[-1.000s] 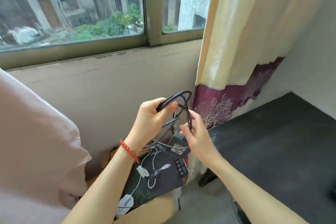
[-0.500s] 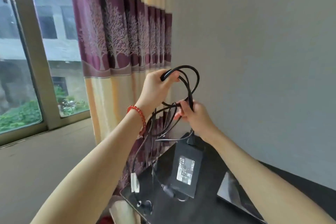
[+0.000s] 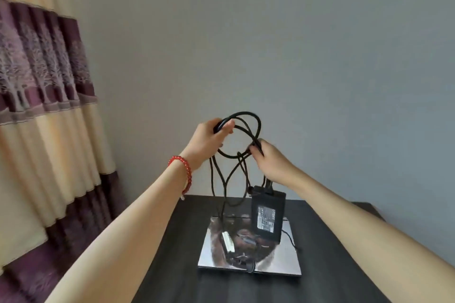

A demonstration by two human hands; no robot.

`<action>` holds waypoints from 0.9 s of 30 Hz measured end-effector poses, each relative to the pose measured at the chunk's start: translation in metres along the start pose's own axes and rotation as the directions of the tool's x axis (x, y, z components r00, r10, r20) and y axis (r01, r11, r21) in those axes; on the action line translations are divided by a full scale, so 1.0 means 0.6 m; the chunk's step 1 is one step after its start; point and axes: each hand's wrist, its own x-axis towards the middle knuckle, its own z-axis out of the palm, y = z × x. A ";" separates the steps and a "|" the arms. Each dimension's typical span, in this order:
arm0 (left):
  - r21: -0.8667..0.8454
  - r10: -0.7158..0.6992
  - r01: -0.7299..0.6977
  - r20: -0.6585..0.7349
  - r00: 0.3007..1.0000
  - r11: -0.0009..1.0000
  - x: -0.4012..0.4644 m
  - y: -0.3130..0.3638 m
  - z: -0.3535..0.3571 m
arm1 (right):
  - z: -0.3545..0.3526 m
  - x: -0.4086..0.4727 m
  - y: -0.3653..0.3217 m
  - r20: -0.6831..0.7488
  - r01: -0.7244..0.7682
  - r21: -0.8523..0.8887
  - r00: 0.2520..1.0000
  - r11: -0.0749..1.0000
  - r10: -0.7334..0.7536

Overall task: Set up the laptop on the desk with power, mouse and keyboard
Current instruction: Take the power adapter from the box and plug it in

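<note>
The desk (image 3: 320,265) is dark wood-grain and fills the lower middle of the view. A closed, shiny laptop (image 3: 275,261) lies flat on it, and all places below are told from that laptop. On its lid rest the low ends of a black cable (image 3: 256,128), with a white tag (image 3: 227,241) on one strand near the lid's left side and a dark plug at the lid's near edge. Just above the lid's far right part hangs the black power brick (image 3: 268,214), label toward the camera; whether its lower end touches the lid cannot be told.

Higher above the laptop, 2 hands hold the tangled cable loops in the air. The right hand (image 3: 273,162) has its fingers curled round a bunch of strands right above the brick. The left hand (image 3: 209,142), up and left of the laptop, pinches the top loop between thumb and curled fingers; a red bead bracelet (image 3: 183,167) sits on that wrist.

Behind the laptop stands a plain grey wall (image 3: 320,56). Far to its left hangs a cream and purple curtain (image 3: 49,106).
</note>
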 end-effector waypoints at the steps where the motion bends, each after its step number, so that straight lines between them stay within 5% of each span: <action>1: -0.012 -0.017 0.017 0.054 0.998 1.000 0.001 -0.020 0.024 | -0.003 -0.010 0.029 0.000 -0.037 -0.049 0.999 0.998 0.037; 6: -0.053 -0.128 0.146 0.248 0.960 0.988 -0.025 -0.131 0.119 | 0.017 -0.066 0.147 0.087 -0.188 -0.220 0.973 0.957 0.212; 14: -0.004 -0.211 0.235 0.430 0.878 0.972 -0.114 -0.317 0.186 | 0.139 -0.143 0.280 0.225 -0.401 -0.220 0.866 0.889 0.446; 19: 0.140 -0.287 0.253 0.350 0.892 0.957 -0.167 -0.431 0.197 | 0.206 -0.172 0.333 0.221 -0.512 -0.082 0.827 0.855 0.516; 24: 0.456 -0.338 0.146 0.376 0.863 0.878 -0.198 -0.506 0.216 | 0.217 -0.205 0.381 0.203 -0.541 -0.128 0.806 0.831 0.556; 27: 0.552 -0.373 -0.016 0.584 0.721 0.834 -0.201 -0.532 0.230 | 0.216 -0.193 0.403 0.230 -0.517 -0.188 0.803 0.835 0.550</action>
